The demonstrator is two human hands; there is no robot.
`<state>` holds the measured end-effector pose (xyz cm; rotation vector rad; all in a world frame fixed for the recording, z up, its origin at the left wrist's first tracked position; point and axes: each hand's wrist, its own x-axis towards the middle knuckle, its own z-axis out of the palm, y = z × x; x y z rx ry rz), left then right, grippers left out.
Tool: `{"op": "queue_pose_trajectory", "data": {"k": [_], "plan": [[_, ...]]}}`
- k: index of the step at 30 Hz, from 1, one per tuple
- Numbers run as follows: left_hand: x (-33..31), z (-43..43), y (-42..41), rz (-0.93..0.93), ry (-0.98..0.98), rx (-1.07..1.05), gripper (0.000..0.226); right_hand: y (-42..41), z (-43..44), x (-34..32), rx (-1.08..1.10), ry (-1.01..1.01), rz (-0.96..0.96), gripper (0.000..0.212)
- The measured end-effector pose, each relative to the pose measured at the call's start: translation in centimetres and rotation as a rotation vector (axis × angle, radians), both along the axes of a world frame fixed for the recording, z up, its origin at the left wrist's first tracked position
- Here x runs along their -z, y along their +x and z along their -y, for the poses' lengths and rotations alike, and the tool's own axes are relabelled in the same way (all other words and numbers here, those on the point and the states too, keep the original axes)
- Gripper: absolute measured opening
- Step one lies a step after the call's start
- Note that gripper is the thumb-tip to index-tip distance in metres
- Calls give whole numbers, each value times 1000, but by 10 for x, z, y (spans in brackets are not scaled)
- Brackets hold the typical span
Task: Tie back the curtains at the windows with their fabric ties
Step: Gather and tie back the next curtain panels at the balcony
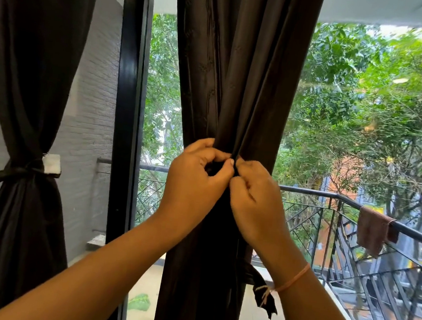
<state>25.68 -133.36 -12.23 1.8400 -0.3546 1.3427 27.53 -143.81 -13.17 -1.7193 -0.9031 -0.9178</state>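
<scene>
The middle curtain [238, 73], dark brown, is seen hanging in front of the window glass at frame centre and is drawn into a narrow waist at mid-height. At that waist dark fabric is pinched by both hands. The left hand [198, 176] is curled, thumb and forefinger closed on a fold. The right hand [255, 197] is clenched just beside it, fingertips meeting the left hand's at the same fold. Whether the pinched fabric is curtain or tie cannot be told, as both are the same dark colour.

A loose tie end [264, 298], frayed, is noted hanging below the right forearm, beside the curtain's lower edge. A thin pink wrist band [294, 277] is worn on the right wrist.

To the left, a second curtain [34, 67] is already cinched by its own tie [12, 173], with a white patch [51, 163] at the tie's right end. A black window frame [126, 127] stands between the two curtains.

Outside the glass, a dark metal railing [341, 198] is recorded, with a brownish cloth [374, 230] draped over it, and trees [363, 96] behind.
</scene>
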Motion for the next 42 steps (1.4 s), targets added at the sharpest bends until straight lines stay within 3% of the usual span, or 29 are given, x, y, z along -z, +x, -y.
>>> {"op": "queue_pose_trajectory", "data": {"k": [4,11,15,18,24,30,42], "plan": [[7,4,-1,9,30,101,22,2,3,-10,-29,185,-71,48],[7,0,-1,13,-3,69,25,12,7,-16,273,153,-5,41],[8,-1,-5,51,-64,129,51,6,8,-7,461,140,84,29],[8,0,-3,27,-10,78,55,2,0,-4,376,80,107,18],[11,3,-2,37,125,-52,37,4,2,-5,220,16,44,19],[11,2,-1,20,101,-94,16,3,5,-6,209,4,35,19],[15,5,4,82,123,-93,24,1,0,-7,199,-32,53,27]]}}
